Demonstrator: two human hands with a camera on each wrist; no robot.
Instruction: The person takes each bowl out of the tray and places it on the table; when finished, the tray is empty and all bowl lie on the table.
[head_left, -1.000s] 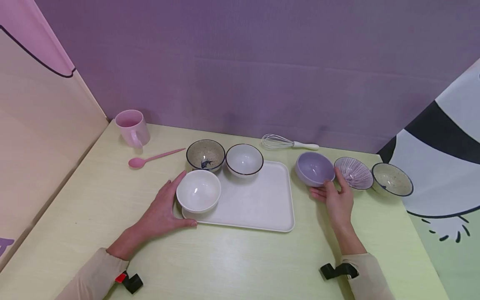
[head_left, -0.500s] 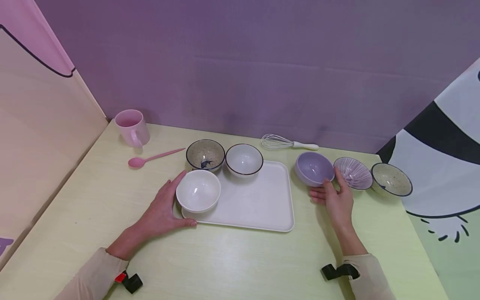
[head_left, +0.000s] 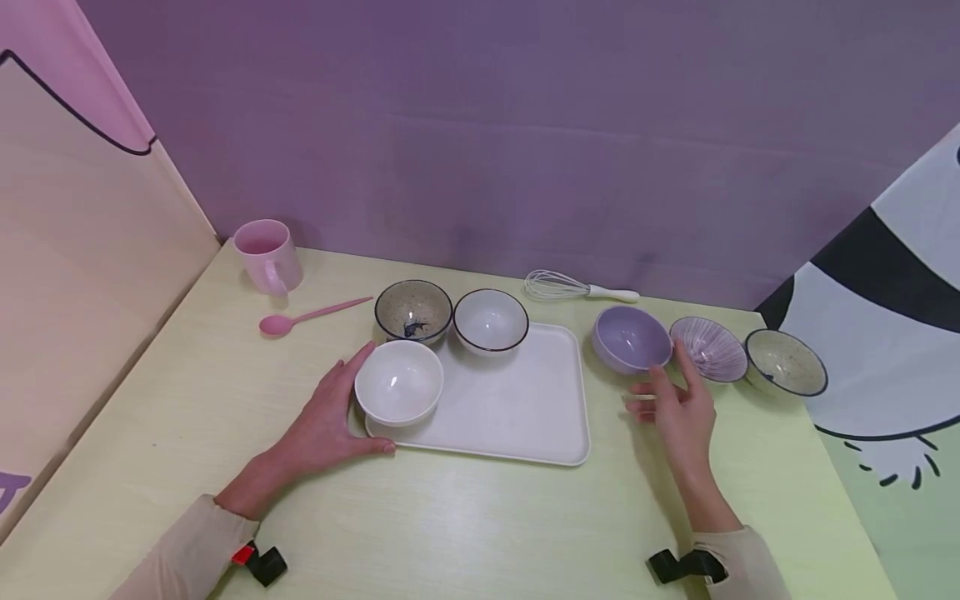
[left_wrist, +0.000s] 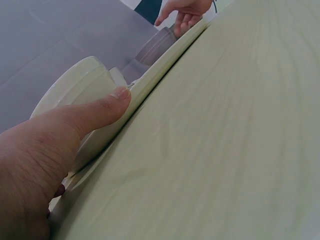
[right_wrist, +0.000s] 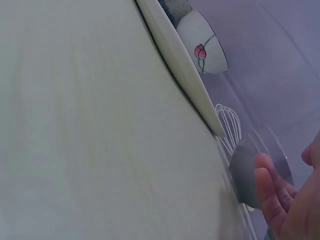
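Observation:
In the head view, my left hand [head_left: 322, 421] spreads round the left end of a white tray [head_left: 517, 408], beside a plain white bowl [head_left: 399, 383] at the front left corner. The left wrist view shows its thumb [left_wrist: 107, 107] against the tray's front edge; the other fingers are mostly hidden. My right hand [head_left: 682, 417] is just in front of a purple bowl [head_left: 632, 340], with fingers extended and nothing gripped. Its index finger reaches towards the gap between that bowl and a purple striped bowl [head_left: 708, 350]; whether it touches either is unclear.
Behind the white bowl are a speckled bowl [head_left: 414, 312] and a dark-rimmed white bowl [head_left: 491, 321], at the tray's back left. Another speckled bowl [head_left: 786, 363] stands far right. A whisk [head_left: 577, 287], pink spoon [head_left: 311, 317] and pink mug [head_left: 268, 257] lie or stand towards the back.
My right hand has drawn back slightly from the purple bowl, towards me and to the right. The left hand and the bowls stay where they were.

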